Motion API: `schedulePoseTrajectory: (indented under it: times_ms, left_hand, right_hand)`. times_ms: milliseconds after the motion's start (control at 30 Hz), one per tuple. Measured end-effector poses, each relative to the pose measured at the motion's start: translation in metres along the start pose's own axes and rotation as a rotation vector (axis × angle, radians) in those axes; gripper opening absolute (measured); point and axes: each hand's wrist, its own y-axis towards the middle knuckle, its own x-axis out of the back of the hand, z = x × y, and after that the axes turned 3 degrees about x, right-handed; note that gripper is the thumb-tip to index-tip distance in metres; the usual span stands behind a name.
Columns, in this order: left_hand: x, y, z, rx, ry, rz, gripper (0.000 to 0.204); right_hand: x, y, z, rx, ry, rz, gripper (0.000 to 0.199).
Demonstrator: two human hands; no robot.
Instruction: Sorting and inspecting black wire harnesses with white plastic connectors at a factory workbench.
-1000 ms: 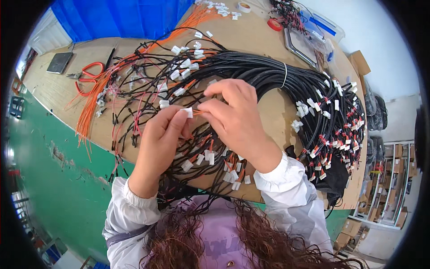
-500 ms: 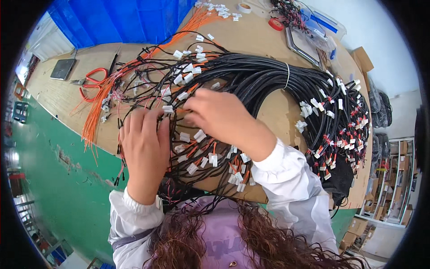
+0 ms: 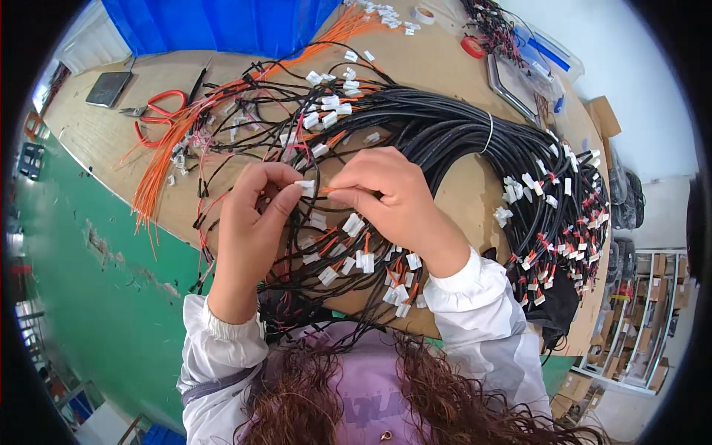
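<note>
We pinch a small white plastic connector (image 3: 305,188) between the thumb and forefinger of our left hand (image 3: 252,211); our right hand (image 3: 389,185) pinches a thin orange wire (image 3: 325,190) just to its right. Beneath lie thin black leads (image 3: 300,285); beyond curves a thick black cable bundle (image 3: 445,122) on the pale wooden table (image 3: 469,204).

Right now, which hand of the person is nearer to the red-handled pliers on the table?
Left. The left hand is to the right of the red-handled pliers and lower in the picture; the right hand is farther right, beyond the left hand.
</note>
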Motion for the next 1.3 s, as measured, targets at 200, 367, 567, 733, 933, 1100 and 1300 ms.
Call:
schedulePoseTrajectory:
  times_ms: [200,367,567,733,933,1100,1300]
  left_hand:
    - [-0.007,-0.009,-0.016,-0.553,0.649,-0.178,0.025]
    - [-0.013,-0.011,-0.022,-0.635,0.896,0.065,0.022]
    - [-0.015,-0.025,-0.017,-0.517,1.034,0.105,0.02]
    - [-0.016,-0.024,-0.02,-0.488,1.006,0.104,0.02]
    - [-0.015,0.0,-0.021,-0.423,0.628,-0.017,0.016]
    - [-0.018,0.023,-0.028,-0.526,0.537,-0.043,0.021]
    - [-0.035,0.025,-0.051,-0.392,0.852,0.055,0.026]
  right_hand:
    - [0.007,-0.001,0.005,0.045,-0.119,0.113,0.01]
    - [0.015,0.005,0.008,-0.085,-0.058,0.107,0.011]
    - [0.001,0.033,-0.011,-0.2,-0.406,0.082,0.013]
    - [0.004,0.028,-0.021,0.046,-0.491,-0.011,0.01]
    - [0.017,0.009,-0.017,0.012,-0.244,-0.081,0.01]
    - [0.019,-0.002,-0.019,0.083,-0.223,-0.127,0.017]
    - [0.014,-0.01,-0.026,0.21,-0.321,-0.193,0.017]
